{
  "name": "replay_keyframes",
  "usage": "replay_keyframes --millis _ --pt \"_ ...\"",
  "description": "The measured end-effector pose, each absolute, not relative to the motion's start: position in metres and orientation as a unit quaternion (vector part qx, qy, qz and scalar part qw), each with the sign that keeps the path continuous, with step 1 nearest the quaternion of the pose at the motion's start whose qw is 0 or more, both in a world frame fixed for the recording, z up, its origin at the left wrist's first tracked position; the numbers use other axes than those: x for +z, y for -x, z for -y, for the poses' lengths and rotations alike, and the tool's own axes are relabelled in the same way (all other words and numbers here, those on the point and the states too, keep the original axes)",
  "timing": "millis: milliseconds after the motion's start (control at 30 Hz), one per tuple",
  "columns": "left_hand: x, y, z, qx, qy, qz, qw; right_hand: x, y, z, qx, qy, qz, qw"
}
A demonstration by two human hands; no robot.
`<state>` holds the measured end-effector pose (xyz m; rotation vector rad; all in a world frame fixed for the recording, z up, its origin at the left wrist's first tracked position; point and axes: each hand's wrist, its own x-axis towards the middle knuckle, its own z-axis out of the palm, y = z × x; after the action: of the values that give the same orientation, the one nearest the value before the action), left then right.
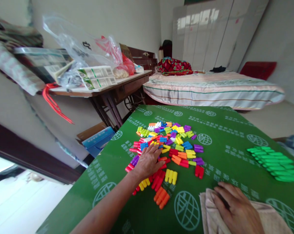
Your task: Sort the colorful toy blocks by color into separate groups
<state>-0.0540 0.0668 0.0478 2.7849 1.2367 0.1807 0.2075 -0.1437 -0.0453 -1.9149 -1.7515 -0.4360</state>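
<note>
My left hand (149, 160) lies palm down on a loose pile of small plastic tube-shaped pieces, its fingers stretched out and slightly apart. Many of the pieces sit side by side in small groups, such as a yellow group (171, 176), an orange group (161, 197) and a purple group (198, 148). What is under my palm is hidden. At the lower right my right hand (234, 205) rests on a folded pale cloth (207, 208), fingers forward and thumb apart. To the right lies a neat row of bright green pointed pieces (275, 164).
The pieces lie on a green table (220, 125) printed with white globes and lettering. Behind on the left, a desk (134, 79) carries plastic bags and white boxes (98, 78). A blue carton (98, 139) stands below it. Further back is a bed (210, 87) with a striped sheet.
</note>
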Motion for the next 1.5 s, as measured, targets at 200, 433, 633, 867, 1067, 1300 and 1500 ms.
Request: replay_keyframes --millis 200,433,633,867,1067,1300,1500 --pt "0.042 0.063 -0.057 0.129 -0.917 -0.376 0.035 -0.045 -0.207 0.144 -0.154 0.703 0.645 0.257" --pt "0.041 0.064 -0.053 0.162 -0.934 -0.314 0.055 -0.044 -0.208 0.143 -0.149 0.7 0.646 0.264" --pt "0.047 0.056 -0.057 0.153 -0.932 -0.321 0.074 -0.045 -0.209 0.143 -0.147 0.703 0.644 0.263" --pt "0.053 0.019 -0.09 0.066 -0.904 -0.415 0.081 -0.05 -0.21 0.144 -0.148 0.705 0.645 0.256" --pt "0.051 0.007 -0.097 -0.013 -0.896 -0.432 0.1 -0.048 -0.212 0.141 -0.178 0.685 0.653 0.269" --pt "0.059 0.016 -0.074 -0.037 -0.909 -0.4 0.107 -0.046 -0.208 0.141 -0.172 0.681 0.651 0.286" --pt "0.056 0.018 -0.062 -0.039 -0.918 -0.377 0.114 -0.046 -0.209 0.139 -0.186 0.668 0.657 0.294"
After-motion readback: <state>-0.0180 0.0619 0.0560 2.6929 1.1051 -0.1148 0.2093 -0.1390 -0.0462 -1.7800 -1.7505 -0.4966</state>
